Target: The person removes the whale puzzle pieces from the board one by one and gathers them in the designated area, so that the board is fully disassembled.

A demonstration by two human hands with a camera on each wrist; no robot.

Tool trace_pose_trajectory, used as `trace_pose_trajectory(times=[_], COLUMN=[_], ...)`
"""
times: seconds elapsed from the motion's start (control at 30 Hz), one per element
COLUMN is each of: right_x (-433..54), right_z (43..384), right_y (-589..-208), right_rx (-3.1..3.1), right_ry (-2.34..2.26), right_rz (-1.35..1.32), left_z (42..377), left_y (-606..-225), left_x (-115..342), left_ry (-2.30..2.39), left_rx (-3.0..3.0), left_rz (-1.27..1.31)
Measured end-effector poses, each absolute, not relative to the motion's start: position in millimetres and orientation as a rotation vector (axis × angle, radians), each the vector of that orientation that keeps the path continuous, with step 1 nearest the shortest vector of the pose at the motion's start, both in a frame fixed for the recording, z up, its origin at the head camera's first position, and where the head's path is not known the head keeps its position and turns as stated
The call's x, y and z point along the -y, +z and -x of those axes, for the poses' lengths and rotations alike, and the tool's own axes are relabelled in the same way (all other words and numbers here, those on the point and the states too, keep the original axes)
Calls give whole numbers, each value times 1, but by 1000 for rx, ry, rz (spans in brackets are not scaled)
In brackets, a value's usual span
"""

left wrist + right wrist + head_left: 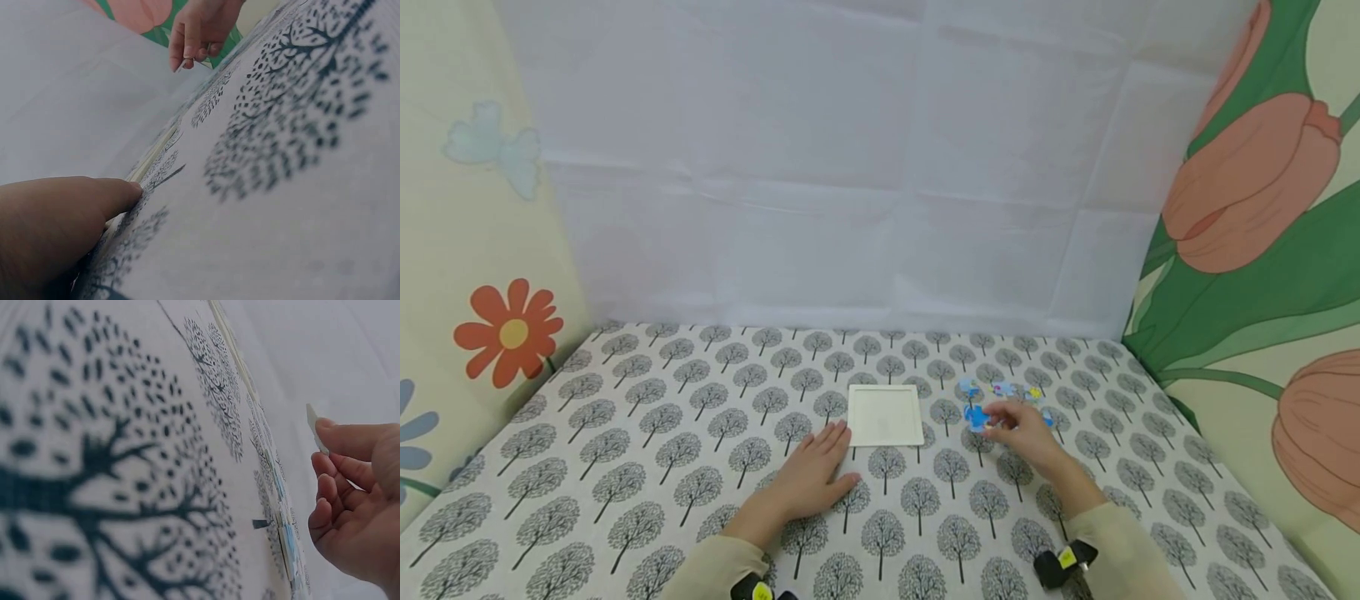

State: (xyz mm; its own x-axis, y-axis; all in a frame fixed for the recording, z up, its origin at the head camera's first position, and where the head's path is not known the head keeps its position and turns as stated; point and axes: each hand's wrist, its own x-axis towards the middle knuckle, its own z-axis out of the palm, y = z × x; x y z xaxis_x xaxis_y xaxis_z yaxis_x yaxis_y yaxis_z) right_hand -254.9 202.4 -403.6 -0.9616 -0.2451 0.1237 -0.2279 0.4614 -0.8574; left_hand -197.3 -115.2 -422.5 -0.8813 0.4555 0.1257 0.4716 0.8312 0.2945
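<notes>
My left hand (812, 475) lies on the tablecloth with its fingers extended, fingertips right at the left edge of a square cream puzzle tray (886, 417). In the left wrist view, the thumb (119, 195) is stretched out along the cloth. To the right of the tray, my right hand (1021, 429) pinches a small puzzle piece (314, 428) between thumb and index finger. That piece shows its thin pale edge in the right wrist view. A blue piece (976, 417) appears at the right fingertips in the head view.
Several loose puzzle pieces lie beyond the right hand, among them a light blue one (968, 387), a multicoloured one (1002, 389) and a yellow one (1034, 393). A tree-print cloth (700, 450) covers the table. A white sheet (850, 167) hangs behind it.
</notes>
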Motion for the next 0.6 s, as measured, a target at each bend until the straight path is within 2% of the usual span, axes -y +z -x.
trace_pose_trajectory(times=[0.27, 0.6], right_x=[-208, -209], right_z=[255, 255], right_y=[-410, -417], right_rx=[-2606, -2631], right_ry=[-1596, -1535], right_rz=[443, 314], left_z=[198, 199], left_y=[-424, -425], left_x=[116, 116], left_ry=[-489, -474], left_rx=[2962, 2958], left_rz=[747, 746])
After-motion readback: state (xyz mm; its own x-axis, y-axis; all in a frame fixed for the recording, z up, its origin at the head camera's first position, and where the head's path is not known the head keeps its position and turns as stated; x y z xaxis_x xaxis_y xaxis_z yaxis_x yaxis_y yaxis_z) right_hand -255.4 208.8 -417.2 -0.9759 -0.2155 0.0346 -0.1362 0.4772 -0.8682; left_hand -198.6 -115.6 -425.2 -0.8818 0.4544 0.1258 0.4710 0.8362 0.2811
